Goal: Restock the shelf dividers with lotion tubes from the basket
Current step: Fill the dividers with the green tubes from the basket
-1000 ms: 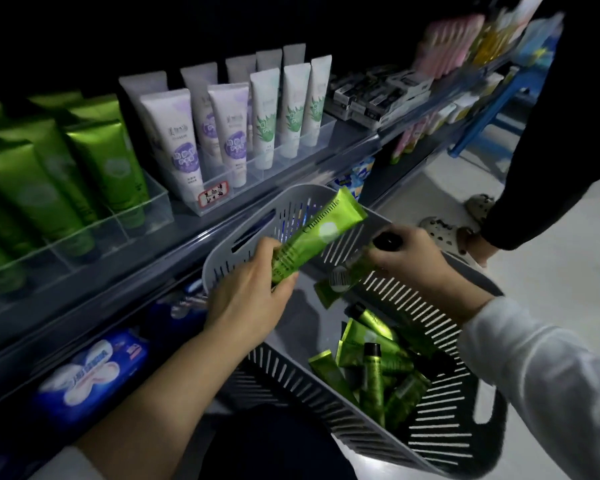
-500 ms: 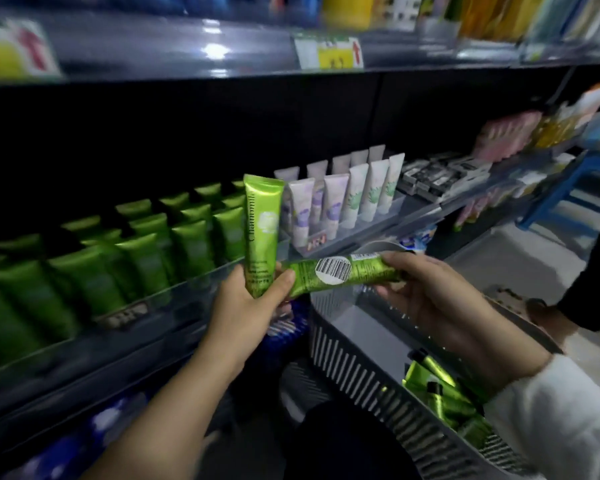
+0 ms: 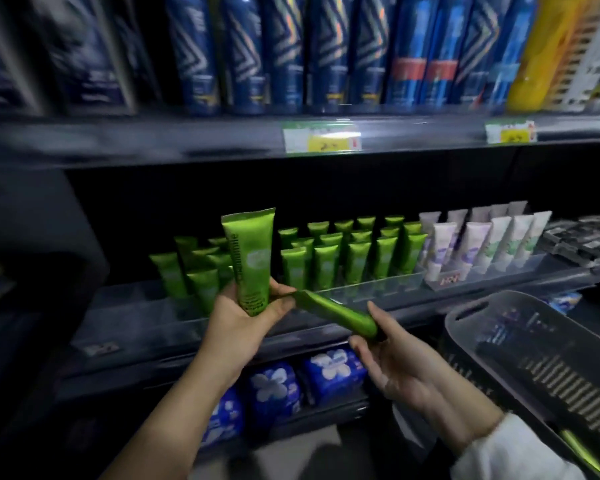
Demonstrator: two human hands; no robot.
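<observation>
My left hand (image 3: 238, 320) grips a green lotion tube (image 3: 250, 258) upright, crimped end up, in front of the middle shelf. A second green tube (image 3: 340, 315) lies slanted between both hands: its left end sits under my left fingertips, and my right hand (image 3: 392, 362) holds its lower right end. Behind them several green tubes (image 3: 329, 261) stand in clear shelf dividers (image 3: 388, 284). The grey slotted basket (image 3: 492, 337) is at the lower right, with a green tube (image 3: 582, 453) showing inside near the bottom edge.
White and lilac tubes (image 3: 482, 247) stand right of the green ones, dark boxes (image 3: 582, 244) beyond. Blue spray cans (image 3: 326, 53) fill the top shelf above price tags (image 3: 321, 140). Blue soft packs (image 3: 291, 382) lie on the lower shelf under my hands.
The view has swung up from the basket to the shelves. Both hands lifted the two green tubes out of the basket and up toward the middle shelf; the second tube now slants down to the right.
</observation>
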